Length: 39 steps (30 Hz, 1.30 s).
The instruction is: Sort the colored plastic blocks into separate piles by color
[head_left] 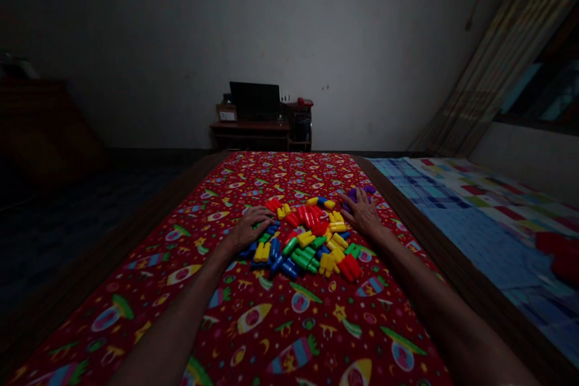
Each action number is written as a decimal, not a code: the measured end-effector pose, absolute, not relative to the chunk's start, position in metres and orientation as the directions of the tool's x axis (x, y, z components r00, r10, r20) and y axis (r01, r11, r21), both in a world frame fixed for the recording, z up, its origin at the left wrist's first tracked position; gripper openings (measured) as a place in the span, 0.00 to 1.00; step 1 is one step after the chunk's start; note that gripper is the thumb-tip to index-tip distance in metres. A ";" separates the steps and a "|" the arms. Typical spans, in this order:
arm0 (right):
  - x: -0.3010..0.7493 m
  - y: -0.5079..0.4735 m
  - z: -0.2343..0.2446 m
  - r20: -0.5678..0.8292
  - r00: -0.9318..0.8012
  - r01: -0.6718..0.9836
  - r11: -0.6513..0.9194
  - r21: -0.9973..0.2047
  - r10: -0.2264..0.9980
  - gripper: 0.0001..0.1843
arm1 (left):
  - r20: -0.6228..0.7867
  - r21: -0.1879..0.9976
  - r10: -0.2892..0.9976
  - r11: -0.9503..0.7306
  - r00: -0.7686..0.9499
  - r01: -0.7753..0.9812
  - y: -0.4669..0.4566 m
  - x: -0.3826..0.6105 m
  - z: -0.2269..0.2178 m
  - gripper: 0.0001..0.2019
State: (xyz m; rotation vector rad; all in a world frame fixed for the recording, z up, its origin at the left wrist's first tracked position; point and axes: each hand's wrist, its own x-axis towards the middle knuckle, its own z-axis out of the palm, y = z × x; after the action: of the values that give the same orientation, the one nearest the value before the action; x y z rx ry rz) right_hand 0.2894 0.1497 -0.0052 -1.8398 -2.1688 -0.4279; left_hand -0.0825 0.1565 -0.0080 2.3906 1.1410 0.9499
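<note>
A loose pile of plastic toy blocks lies on the red patterned cloth [253,316]. It mixes red blocks [309,216], yellow blocks [262,252], green blocks [305,260] and blue blocks [289,268], many shaped like short joined tubes. At the pile's left edge rests my left hand [251,229], palm down with fingers stretched toward the blue and red pieces. On the far right side, my right hand [363,215] has its fingers spread over purple blocks [351,195], partly covering them. Neither hand shows a grip on a block.
Brown fabric [409,208] borders the red cloth. To the right is a bed with a blue and checked cover [456,241]. By the far wall stands a desk [251,126] with a dark monitor [256,99] and a red telephone [304,102]. A curtain [479,72] hangs at right.
</note>
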 end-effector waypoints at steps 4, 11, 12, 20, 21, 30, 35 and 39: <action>0.302 0.163 -0.009 0.418 -0.081 0.996 0.088 0.003 0.905 0.26 | 0.443 0.519 0.769 -0.640 0.462 0.567 0.158 -0.084 -0.009 0.19; 0.329 0.180 -0.018 0.485 -0.017 0.994 0.066 -0.085 0.875 0.27 | 0.452 0.506 0.762 -0.647 0.464 0.570 0.162 -0.087 -0.011 0.19; 0.333 0.182 -0.018 0.487 -0.010 0.993 0.065 -0.095 0.874 0.27 | 0.452 0.505 0.762 -0.647 0.464 0.571 0.162 -0.087 -0.011 0.20; 0.353 0.189 -0.005 0.478 -0.045 0.961 0.169 -0.220 0.877 0.32 | 0.440 0.497 0.768 -0.639 0.465 0.587 0.160 -0.088 -0.011 0.21; 0.355 0.190 -0.006 0.491 -0.025 0.957 0.163 -0.241 0.871 0.31 | 0.437 0.498 0.770 -0.638 0.465 0.588 0.160 -0.088 -0.010 0.21; 0.360 0.210 -0.028 0.402 0.380 0.870 -0.174 -0.460 0.833 0.36 | 0.445 0.508 0.770 -0.637 0.457 0.580 0.161 -0.088 -0.012 0.21; 0.356 0.229 -0.016 0.371 0.349 0.870 -0.151 -0.470 0.861 0.34 | 0.443 0.499 0.770 -0.638 0.459 0.587 0.161 -0.088 -0.012 0.20; 0.359 0.234 -0.004 0.357 0.252 0.887 -0.068 -0.456 0.899 0.31 | 0.436 0.496 0.774 -0.633 0.459 0.595 0.161 -0.088 -0.013 0.21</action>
State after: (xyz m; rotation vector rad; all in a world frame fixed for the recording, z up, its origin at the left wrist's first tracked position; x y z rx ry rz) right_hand 0.3588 0.2339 -0.0038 -1.9353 -1.6197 0.0258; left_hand -0.0885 0.1607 -0.0125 2.4388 1.1742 0.9406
